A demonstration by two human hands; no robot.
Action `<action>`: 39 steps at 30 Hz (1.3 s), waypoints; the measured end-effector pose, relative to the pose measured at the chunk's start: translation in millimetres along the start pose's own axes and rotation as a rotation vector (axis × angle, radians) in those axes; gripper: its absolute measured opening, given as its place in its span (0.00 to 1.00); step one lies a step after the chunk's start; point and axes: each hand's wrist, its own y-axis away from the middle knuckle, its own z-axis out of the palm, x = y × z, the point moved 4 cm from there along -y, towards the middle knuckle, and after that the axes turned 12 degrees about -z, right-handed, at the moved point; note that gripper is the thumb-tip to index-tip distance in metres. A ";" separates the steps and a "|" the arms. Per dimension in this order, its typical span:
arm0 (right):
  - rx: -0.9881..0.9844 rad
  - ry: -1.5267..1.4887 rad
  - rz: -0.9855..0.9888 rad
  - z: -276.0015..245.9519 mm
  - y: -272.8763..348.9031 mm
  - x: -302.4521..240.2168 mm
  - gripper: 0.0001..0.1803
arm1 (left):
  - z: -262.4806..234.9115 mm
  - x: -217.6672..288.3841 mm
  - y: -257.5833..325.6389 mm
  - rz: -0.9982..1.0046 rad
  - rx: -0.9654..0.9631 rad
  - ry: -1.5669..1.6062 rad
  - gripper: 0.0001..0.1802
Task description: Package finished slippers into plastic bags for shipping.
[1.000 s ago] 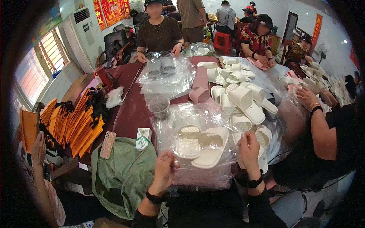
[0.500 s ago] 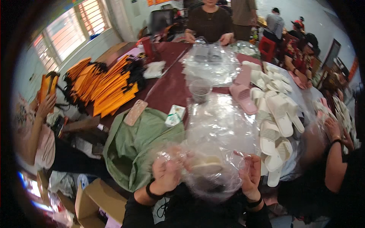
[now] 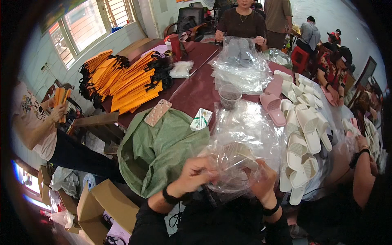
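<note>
Between my hands is a clear plastic bag, with a pale cream slipper showing dimly through the film. My left hand pinches the bag's left side. On the other side, my right hand is closed round the bag's right edge, its fingertips partly behind film and glare. A stack of flat clear bags lies just beyond. White slippers are heaped to the right of that stack.
A plastic tub and pink slippers stand beyond the bags. Left are a green sack, phone, small white box and orange bundles. Across, a person holds bagged grey slippers. Another person's arm is at right.
My hands have come closer together, and the bag has bunched between them. The person across has lifted the bagged grey slippers more upright. The whole view has shifted.
</note>
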 end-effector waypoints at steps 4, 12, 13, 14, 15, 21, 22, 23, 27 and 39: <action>0.304 -0.307 0.265 -1.8 20.7 34.4 0.17 | -66.6 -11.4 25.8 -0.023 0.460 -0.511 0.30; 0.406 -0.714 0.256 9.9 -2.2 -8.8 0.11 | -176.5 -148.3 175.2 -1.319 0.603 -1.044 0.42; 0.402 -0.913 0.284 21.8 -13.3 -24.5 0.11 | -182.5 -162.7 182.5 -1.344 0.474 -0.982 0.35; 0.293 -0.435 -0.097 30.4 -13.3 -35.3 0.11 | -185.4 -176.2 192.4 -1.364 0.346 -0.917 0.28; 0.173 0.073 -0.447 51.0 -2.2 -40.1 0.13 | -183.8 -186.3 193.6 -1.361 0.335 -0.924 0.28; -0.084 0.004 -0.311 162.3 7.5 -57.8 0.26 | -138.0 -159.8 147.8 -0.659 0.185 -0.953 0.16; 0.045 -0.190 -0.316 156.5 -6.7 -72.1 0.24 | -121.6 -144.1 140.7 -0.650 0.160 -0.962 0.16; 0.176 -0.380 -0.323 154.2 -19.0 -83.0 0.22 | -112.6 -136.0 136.2 -0.749 0.138 -1.021 0.16; -0.402 -0.732 0.209 181.8 -29.4 -92.4 0.28 | -104.8 -121.1 126.6 -0.839 0.037 -1.209 0.13; -0.590 0.274 0.084 78.4 7.9 -14.7 0.27 | -102.7 -50.0 80.3 -0.791 0.067 -1.469 0.19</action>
